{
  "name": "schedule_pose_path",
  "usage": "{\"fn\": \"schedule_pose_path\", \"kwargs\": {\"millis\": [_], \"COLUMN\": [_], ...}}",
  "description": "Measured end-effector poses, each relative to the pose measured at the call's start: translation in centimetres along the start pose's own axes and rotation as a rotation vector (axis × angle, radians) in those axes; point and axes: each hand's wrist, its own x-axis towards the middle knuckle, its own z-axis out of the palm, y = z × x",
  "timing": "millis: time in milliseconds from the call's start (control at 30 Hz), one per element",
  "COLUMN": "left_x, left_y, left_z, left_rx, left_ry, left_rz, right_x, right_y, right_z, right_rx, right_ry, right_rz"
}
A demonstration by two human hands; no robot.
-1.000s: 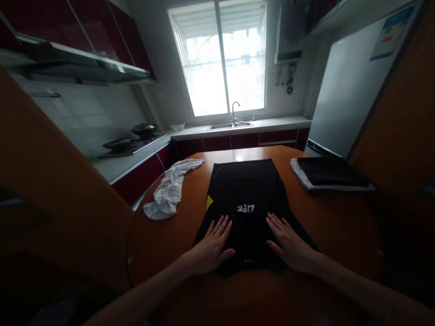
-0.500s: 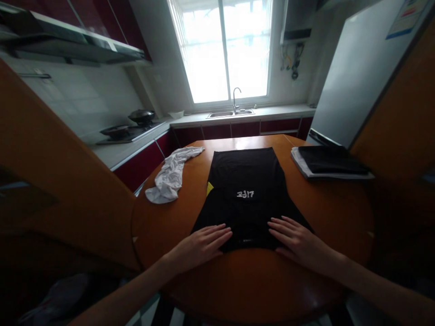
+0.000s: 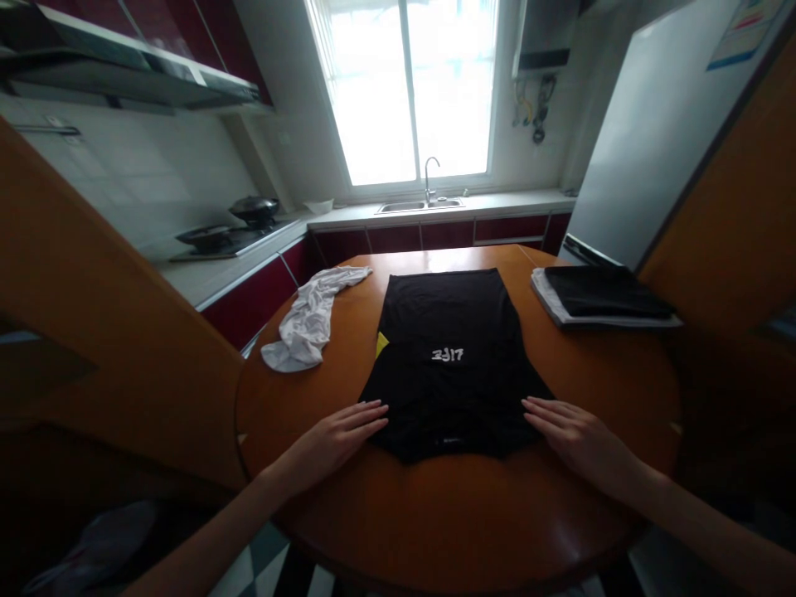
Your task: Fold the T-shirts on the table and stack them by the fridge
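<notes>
A black garment (image 3: pixel 451 348) with small white lettering and a yellow tag on its left edge lies folded flat on the round wooden table (image 3: pixel 435 514). My left hand (image 3: pixel 339 433) rests flat on the table at the garment's near left corner, fingertips touching the cloth edge. At the near right corner lies my right hand (image 3: pixel 575 435), palm down with fingers spread, its fingertips at the cloth edge. Neither hand holds anything.
A crumpled white cloth (image 3: pixel 309 319) lies on the table's far left. A stack of folded dark and white clothes (image 3: pixel 600 300) sits at the far right, beside a white fridge (image 3: pixel 647 141). Behind are a stove with pans (image 3: pixel 230 232), a sink (image 3: pixel 419 205) and a window.
Both hands slid outward off the top of the black garment, from its middle near part to its near corners. The head view pulled back a little.
</notes>
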Motion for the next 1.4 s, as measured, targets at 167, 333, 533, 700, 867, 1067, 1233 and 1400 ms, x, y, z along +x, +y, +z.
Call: {"fn": "schedule_pose_path", "kwargs": {"millis": [167, 333, 533, 700, 867, 1067, 1233, 1400], "left_x": [-0.3, -0.5, -0.4, 0.0, -0.1, -0.7, -0.3, 3.1], "left_y": [-0.1, 0.1, 0.4, 0.5, 1.4, 4.0, 5.3, 1.8], "left_z": [0.0, -0.1, -0.9, -1.7, -2.1, -4.4, -8.0, -9.4], "left_rx": [-0.054, -0.041, -0.066, -0.066, -0.071, -0.227, -0.347, -0.478], "left_ry": [-0.017, -0.04, -0.029, -0.028, -0.061, -0.148, -0.205, -0.188], "left_rz": [0.01, 0.006, -0.022, 0.003, 0.025, -0.031, -0.15, -0.295], "right_x": [-0.4, -0.3, 0.1, 0.4, 0.3, -0.9, 0.4, 5.4], "right_y": [0.4, 0.2, 0.3, 0.2, -0.3, -1.0, -1.3, 1.9], "right_z": [-0.7, -1.6, -2.3, -3.0, -3.9, -6.1, -9.4, -10.8], "right_rx": [0.075, 0.125, 0.16, 0.142, 0.189, 0.289, 0.483, 0.671], "right_ry": [-0.005, -0.046, -0.076, -0.115, -0.149, -0.221, -0.329, -0.338], "right_rz": [-0.039, -0.035, -0.031, -0.044, -0.036, 0.01, 0.102, 0.302]}}
